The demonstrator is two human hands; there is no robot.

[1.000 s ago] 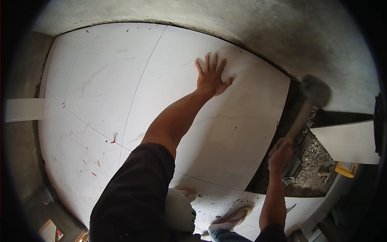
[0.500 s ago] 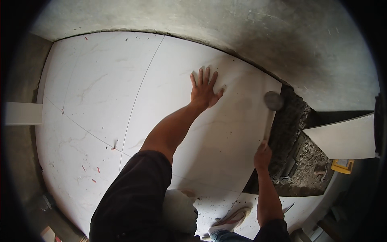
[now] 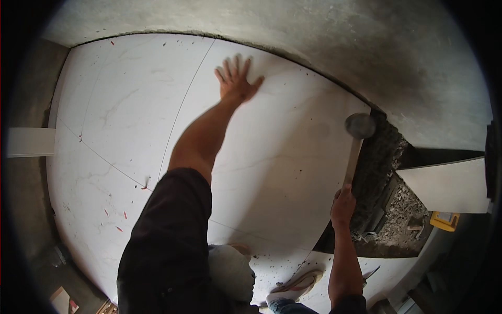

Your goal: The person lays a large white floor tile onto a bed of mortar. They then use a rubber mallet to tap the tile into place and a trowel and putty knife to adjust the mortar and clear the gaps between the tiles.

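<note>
My left hand (image 3: 238,82) is spread wide with its fingers apart, at the far part of a large white marbled floor tile (image 3: 272,157). Nothing is in it. My right hand (image 3: 343,208) is wrapped round the wooden handle of a mallet (image 3: 353,162). The mallet's round dark head (image 3: 360,125) hangs over the tile's far right corner; I cannot tell whether it touches. Right of the tile's edge lies a strip of dark mortar bed (image 3: 372,167).
A grey plastered wall (image 3: 293,31) bounds the far side. Rubble (image 3: 400,217) fills the gap at right, beside a pale tile piece (image 3: 447,183) and a yellow tool (image 3: 445,221). Small red tile spacers (image 3: 145,187) dot the joints at left. My sandalled foot (image 3: 298,285) stands near.
My left hand has moved left and farther away across the tile. The mallet has shifted slightly right, and its head is less blurred now.
</note>
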